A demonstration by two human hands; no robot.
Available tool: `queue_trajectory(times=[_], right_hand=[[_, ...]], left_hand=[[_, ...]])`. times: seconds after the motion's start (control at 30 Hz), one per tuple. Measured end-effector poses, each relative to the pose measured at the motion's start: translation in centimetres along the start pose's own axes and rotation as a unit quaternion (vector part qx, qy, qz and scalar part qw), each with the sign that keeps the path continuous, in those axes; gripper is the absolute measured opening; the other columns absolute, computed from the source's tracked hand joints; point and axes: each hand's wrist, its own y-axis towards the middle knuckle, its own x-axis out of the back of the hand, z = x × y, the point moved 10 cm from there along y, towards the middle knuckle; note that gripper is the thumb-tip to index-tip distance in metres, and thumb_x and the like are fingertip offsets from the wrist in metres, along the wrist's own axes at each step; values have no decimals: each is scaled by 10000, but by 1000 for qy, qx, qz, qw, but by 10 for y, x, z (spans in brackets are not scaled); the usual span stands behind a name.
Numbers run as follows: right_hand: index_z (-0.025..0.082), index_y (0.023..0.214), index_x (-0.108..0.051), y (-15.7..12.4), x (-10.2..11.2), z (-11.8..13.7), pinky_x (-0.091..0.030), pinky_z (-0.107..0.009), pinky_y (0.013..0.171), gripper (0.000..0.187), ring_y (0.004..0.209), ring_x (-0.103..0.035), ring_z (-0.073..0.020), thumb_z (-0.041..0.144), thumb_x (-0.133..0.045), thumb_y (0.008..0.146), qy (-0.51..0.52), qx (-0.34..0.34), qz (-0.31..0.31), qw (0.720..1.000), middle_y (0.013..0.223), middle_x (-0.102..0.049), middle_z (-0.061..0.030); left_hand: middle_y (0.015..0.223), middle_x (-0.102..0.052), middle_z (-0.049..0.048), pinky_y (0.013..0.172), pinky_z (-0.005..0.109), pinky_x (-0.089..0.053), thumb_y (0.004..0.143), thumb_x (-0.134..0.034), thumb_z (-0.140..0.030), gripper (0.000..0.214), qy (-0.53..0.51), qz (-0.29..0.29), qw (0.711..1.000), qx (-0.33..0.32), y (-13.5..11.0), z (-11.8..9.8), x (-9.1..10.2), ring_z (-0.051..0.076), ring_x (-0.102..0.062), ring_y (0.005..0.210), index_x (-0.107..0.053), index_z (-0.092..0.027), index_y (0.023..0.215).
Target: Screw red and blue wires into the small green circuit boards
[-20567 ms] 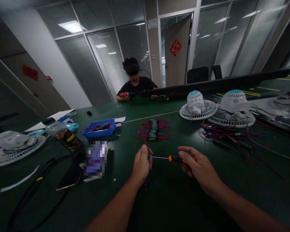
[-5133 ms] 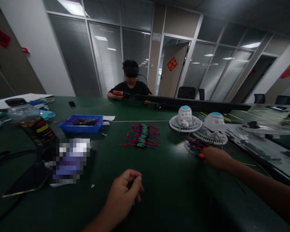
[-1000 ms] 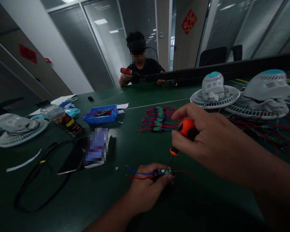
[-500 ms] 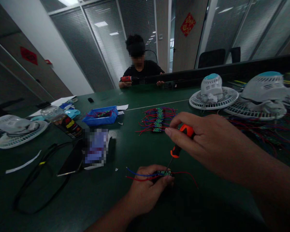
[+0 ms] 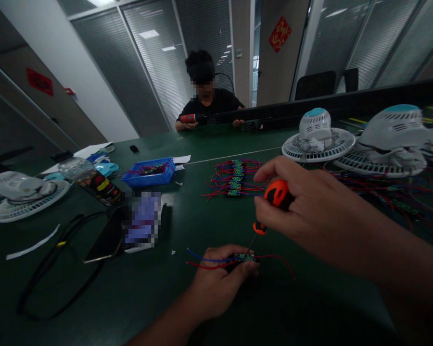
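Note:
My left hand (image 5: pixel 216 283) rests on the green table (image 5: pixel 209 144) and pinches a small green circuit board (image 5: pixel 246 257) with red and blue wires trailing from both sides. My right hand (image 5: pixel 306 206) is closed round the orange and black handle of a screwdriver (image 5: pixel 270 204), held almost upright. Its thin shaft comes down onto the board between my left fingers.
A row of wired boards (image 5: pixel 235 178) lies beyond my hands. A blue tray (image 5: pixel 149 174) with more wires, a bottle (image 5: pixel 90 180), a phone (image 5: pixel 106 240) and a black cable (image 5: pixel 54 269) lie left. White fan parts (image 5: pixel 317 137) and loose wires (image 5: pixel 386 194) sit right. A person (image 5: pixel 205 101) works across the table.
My right hand has turned slightly on the screwdriver handle, fingers shifting round it. The tip stays on the board. My left hand has not moved.

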Motion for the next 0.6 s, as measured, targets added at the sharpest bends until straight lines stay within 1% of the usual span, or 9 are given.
queue_trajectory(times=[0.07,0.17,0.23,0.27,0.3,0.4,0.43,0.5,0.6], right_hand=[[169,987,-571,-1,0,1,-312,-299,535,233,579,-507,-154,288,-458,821,10,2,2,1000,915,-641,-82],[197,972,-554,-1,-1,-6,-318,-276,522,183,572,-510,-146,284,-473,833,61,-44,15,997,737,-617,-14],[225,922,-550,-1,-1,-5,-306,-268,511,127,559,-501,-141,285,-462,853,79,-48,25,995,651,-582,21],[234,892,-553,0,-1,-3,-295,-269,504,129,550,-494,-141,310,-451,868,77,-44,31,996,633,-573,26],[240,865,-558,0,-1,-3,-283,-272,498,174,541,-488,-144,363,-437,885,71,-45,35,996,616,-565,25],[252,825,-588,0,-2,-7,-269,-274,486,415,519,-491,-159,587,-353,892,50,-59,41,996,561,-538,16],[257,827,-600,1,-3,-8,-269,-273,484,454,513,-496,-162,617,-330,888,45,-63,41,996,553,-536,13],[262,850,-615,1,-3,-8,-264,-273,481,432,500,-503,-163,584,-332,900,35,-66,43,996,554,-545,10],[246,964,-604,1,-2,-8,-264,-281,490,289,497,-511,-166,437,-395,900,22,-72,37,997,609,-593,-1]], left_hand=[[758,-747,67,675,288,-551,835,-609,-313,207,-2,-6,1000,5,1,0,1,173,-702,684,-681,-139,922],[733,-743,67,644,285,-547,829,-609,-313,205,-6,-6,1000,6,2,-4,1,174,-698,656,-682,-135,900],[727,-742,67,641,285,-545,829,-608,-308,198,-6,-5,1000,2,1,-6,1,176,-697,656,-683,-135,888],[726,-742,66,643,286,-545,830,-607,-306,195,-6,-5,1000,0,1,-7,1,175,-697,658,-683,-136,887],[729,-743,65,648,287,-545,831,-607,-304,193,-5,-5,1000,-1,1,-7,1,175,-697,661,-684,-137,888],[731,-744,64,654,291,-546,831,-610,-304,198,0,-7,1000,-1,0,-6,1,174,-697,663,-683,-137,909],[730,-744,65,657,291,-546,831,-611,-305,198,3,-8,1000,0,0,-5,1,174,-697,665,-684,-137,907],[737,-744,67,660,290,-546,831,-613,-306,198,3,-10,1000,-1,1,-4,1,172,-697,668,-684,-137,905],[748,-744,71,648,285,-546,836,-610,-312,205,-10,-7,1000,0,1,-3,0,171,-695,666,-684,-136,912]])
